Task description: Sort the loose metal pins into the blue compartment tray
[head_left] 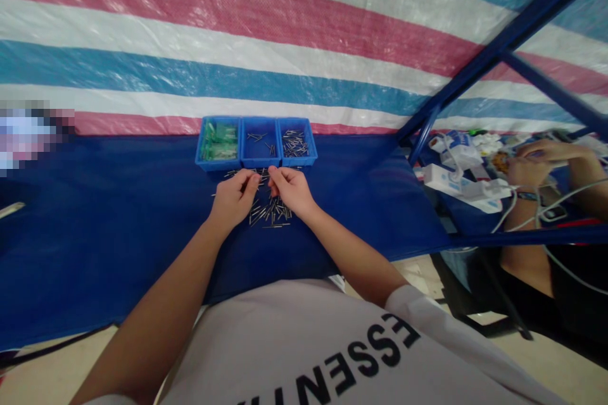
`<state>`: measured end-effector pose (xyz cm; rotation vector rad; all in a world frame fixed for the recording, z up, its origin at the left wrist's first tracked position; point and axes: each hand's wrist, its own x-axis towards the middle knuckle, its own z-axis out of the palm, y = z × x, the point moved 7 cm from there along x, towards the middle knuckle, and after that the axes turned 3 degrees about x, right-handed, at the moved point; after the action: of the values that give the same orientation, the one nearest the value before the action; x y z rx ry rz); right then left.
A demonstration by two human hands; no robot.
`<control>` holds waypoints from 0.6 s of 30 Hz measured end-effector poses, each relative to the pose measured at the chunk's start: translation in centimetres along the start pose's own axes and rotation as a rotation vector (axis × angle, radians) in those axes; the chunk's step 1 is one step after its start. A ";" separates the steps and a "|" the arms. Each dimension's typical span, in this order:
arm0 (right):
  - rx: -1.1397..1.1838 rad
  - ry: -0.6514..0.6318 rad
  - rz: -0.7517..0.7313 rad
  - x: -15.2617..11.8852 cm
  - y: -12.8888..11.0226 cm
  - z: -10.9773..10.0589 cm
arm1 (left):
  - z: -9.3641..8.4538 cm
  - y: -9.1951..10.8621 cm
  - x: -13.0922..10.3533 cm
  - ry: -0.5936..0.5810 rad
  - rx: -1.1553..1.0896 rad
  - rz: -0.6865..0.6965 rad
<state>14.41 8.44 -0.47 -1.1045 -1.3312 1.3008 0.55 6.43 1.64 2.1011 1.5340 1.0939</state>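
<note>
Both my hands are over a loose pile of thin metal pins on the blue table. My left hand is closed, thumb against the fingers; what it holds, if anything, is too small to make out. Close beside it on the right, my right hand is also pinched, its contents too small to tell. Just beyond the hands stand three joined blue bins: the left bin holds green-and-clear packets, the middle bin a few pins, the right bin many short metal pieces.
A striped plastic sheet hangs behind the blue table. A blue metal frame rises at the right. Past it are a white power strip, cables, bags and another person's hands. A blurred item lies at the far left.
</note>
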 end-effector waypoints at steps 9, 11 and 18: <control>0.004 0.011 0.018 0.1 0.1 -0.2 | 0.2 0.0 -0.1 -0.014 -0.093 -0.022; -0.006 0.008 0.012 0.1 0.2 -0.2 | 0.2 0.0 -0.1 -0.014 -0.078 -0.014; -0.022 -0.001 0.010 0.0 0.1 -0.1 | 0.0 0.1 0.1 -0.009 0.017 -0.001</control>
<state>14.48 8.41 -0.56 -1.1271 -1.3451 1.2969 0.59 6.50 1.76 2.1135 1.5458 1.0731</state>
